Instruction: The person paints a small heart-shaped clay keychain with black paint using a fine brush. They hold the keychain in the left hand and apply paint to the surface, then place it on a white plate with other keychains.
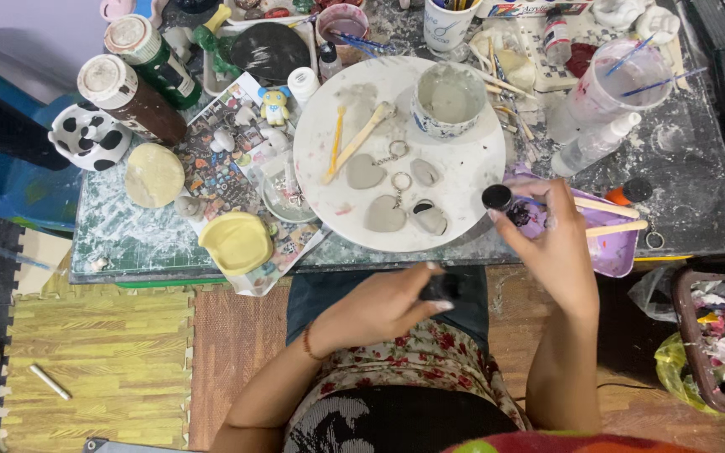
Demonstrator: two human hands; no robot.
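I am looking down on a cluttered worktable (698, 210), reading it from the left of the frame. At upper left, two tall paint bottles, one brown (132, 99) and one green (151, 55), are lying tilted beside a black-and-white spotted cup (88, 136). Right of them a pale clay disc (153, 174) and a yellow plastic lid (237, 242) are resting on the table's near edge, probably set there to stay within reach.

In the middle, a round white turntable board (463, 180) is carrying grey clay heart keychains (377, 195), laid flat and apart, I judge so that they dry without touching. A white ceramic bowl with blue pattern (448, 99) is standing upright at the board's upper right, holding grey slip. Wooden sculpting sticks (361, 138) are lying across the board's upper left.

Below the table edge, my left hand (388, 306) is curling closed around a small black bottle (440, 288), gripping it low over the lap. My right hand (551, 243) is pinching a small round black cap (497, 197) at its fingertips, the other fingers half open, above a purple plastic tray (618, 250). I cannot tell what is inside the bottle.

At upper right, a clear plastic cup (602, 88) is holding cloudy water and thin brushes.
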